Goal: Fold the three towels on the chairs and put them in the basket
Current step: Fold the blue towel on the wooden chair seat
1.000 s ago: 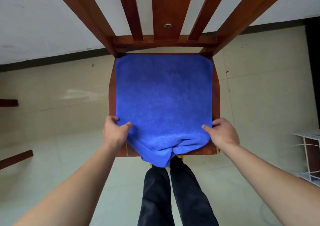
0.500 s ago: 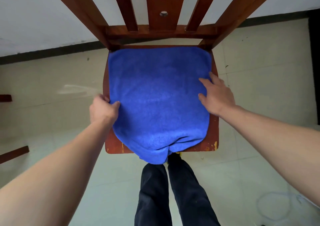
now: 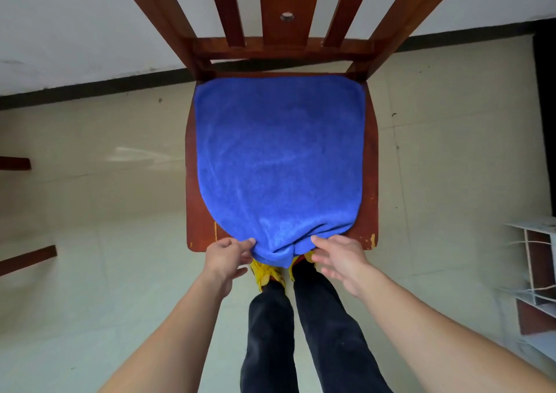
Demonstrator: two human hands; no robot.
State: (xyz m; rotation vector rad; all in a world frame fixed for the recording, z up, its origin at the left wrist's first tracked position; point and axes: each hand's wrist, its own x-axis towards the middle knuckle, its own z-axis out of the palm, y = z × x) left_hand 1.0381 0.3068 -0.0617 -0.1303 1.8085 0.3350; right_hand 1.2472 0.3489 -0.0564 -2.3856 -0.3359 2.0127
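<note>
A blue towel (image 3: 279, 158) lies spread over the seat of a wooden chair (image 3: 192, 182). Its near edge is bunched and hangs over the seat's front. My left hand (image 3: 225, 260) is at the left side of that hanging bunch, fingertips touching the cloth and thumb apart below. My right hand (image 3: 337, 260) is at the bunch's right side, fingers spread, with the index tip against the towel. Neither hand has closed on the cloth. No basket or other towel is in view.
The chair's slatted back (image 3: 288, 16) rises at the far side, close to the white wall. Dark wooden furniture parts (image 3: 27, 257) stick in from the left edge. A white wire rack (image 3: 538, 272) stands on the tiled floor at the right. My legs and yellow shoes (image 3: 267, 272) are beneath the seat's front.
Both hands have come off the towel's sides and moved down to the bunched edge at the seat's front. The towel's near corners have drawn inward, rounding its shape.
</note>
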